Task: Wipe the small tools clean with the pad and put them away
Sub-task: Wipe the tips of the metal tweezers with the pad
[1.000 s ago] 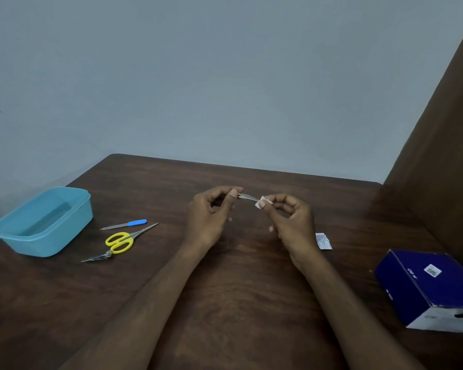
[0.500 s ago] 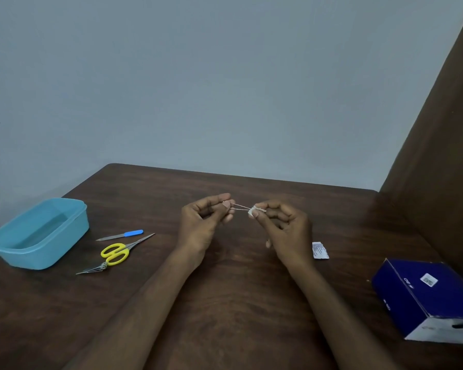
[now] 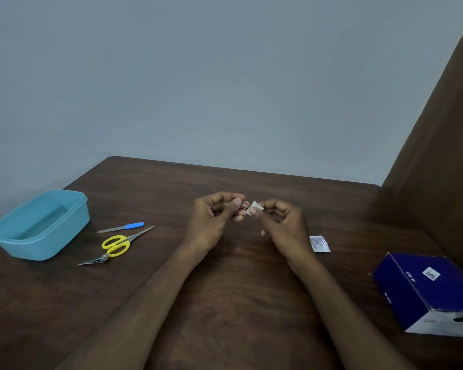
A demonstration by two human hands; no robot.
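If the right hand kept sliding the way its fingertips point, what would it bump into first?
Most likely the left hand. The right hand pinches the white pad and points left along the thin metal tool, which the left hand's fingers hold. Hardly any gap shows between them, though depth is hard to judge.

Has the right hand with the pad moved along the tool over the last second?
Yes. The right hand has slid the pad toward the left hand, leaving less of the thin metal tool showing between them.
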